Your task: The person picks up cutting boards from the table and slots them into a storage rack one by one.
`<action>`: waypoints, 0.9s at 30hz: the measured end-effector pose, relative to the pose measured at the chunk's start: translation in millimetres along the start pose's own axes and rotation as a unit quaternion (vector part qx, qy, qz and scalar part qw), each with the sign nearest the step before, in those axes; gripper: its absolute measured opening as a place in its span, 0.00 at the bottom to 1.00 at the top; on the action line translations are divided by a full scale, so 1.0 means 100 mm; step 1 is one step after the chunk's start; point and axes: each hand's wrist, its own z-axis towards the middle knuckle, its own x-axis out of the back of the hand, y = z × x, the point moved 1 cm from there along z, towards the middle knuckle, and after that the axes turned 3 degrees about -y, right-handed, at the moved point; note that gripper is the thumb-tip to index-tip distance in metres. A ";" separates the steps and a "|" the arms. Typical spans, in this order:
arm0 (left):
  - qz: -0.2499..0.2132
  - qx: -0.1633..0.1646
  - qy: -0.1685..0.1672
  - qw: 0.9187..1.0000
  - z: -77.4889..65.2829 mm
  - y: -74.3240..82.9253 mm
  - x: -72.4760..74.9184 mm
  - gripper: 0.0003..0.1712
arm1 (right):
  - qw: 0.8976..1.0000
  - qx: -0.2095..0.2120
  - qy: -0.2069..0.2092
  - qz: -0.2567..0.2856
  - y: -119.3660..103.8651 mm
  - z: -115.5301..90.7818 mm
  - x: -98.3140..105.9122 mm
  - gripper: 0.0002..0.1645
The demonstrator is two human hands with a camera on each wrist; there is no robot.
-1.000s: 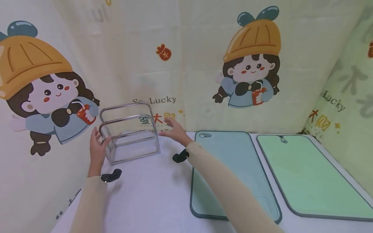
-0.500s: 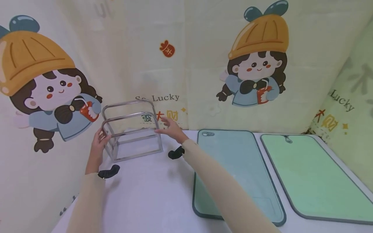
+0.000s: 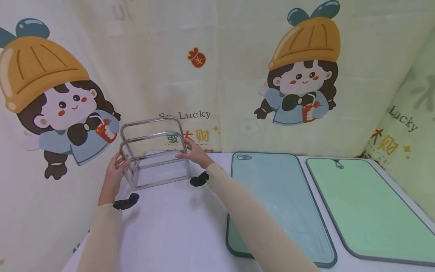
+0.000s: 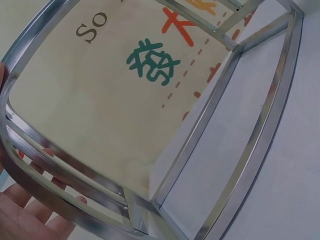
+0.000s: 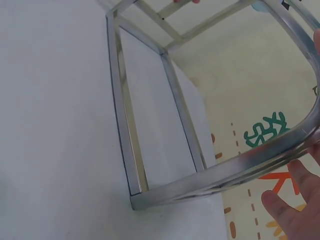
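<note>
A shiny metal rack (image 3: 159, 185) of bent square tubing stands on the white tabletop near the back left, below the printed cloth. Its upright loops rise from a rectangular base. At its left side my left hand (image 3: 113, 172) holds the upright, fingers (image 4: 40, 212) on the outside and the thumb on the front tube. The right hand (image 3: 197, 153) grips the opposite upright, with the thumb in front and fingers (image 5: 287, 210) along the outer side. The base sits on the table in both wrist views.
Right of the rack lies a pale blue-green cutting board (image 3: 272, 196) with a dark rim, partly under the right forearm. A light green cutting board (image 3: 367, 207) lies farther right. Cream cloth (image 3: 234, 94) with cartoon prints hangs behind and at both sides.
Both hands have closed in on the rack from either side and now hold its uprights. The view has shifted slightly; the rack shows no clear movement on the table.
</note>
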 end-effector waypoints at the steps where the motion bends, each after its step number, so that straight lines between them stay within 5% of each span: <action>1: -0.004 0.000 0.002 1.000 0.00 0.00 0.00 0.43 | 1.000 0.002 0.000 0.001 0.00 0.01 -0.01 0.48; 12: -0.053 0.015 0.014 0.998 0.04 -0.04 -0.04 0.43 | 0.999 0.017 0.017 0.044 0.07 0.06 -0.01 0.40; 27: -0.088 -0.036 -0.031 0.995 0.21 -0.11 -0.22 0.41 | 0.998 0.026 0.049 0.038 0.16 -0.09 0.24 0.42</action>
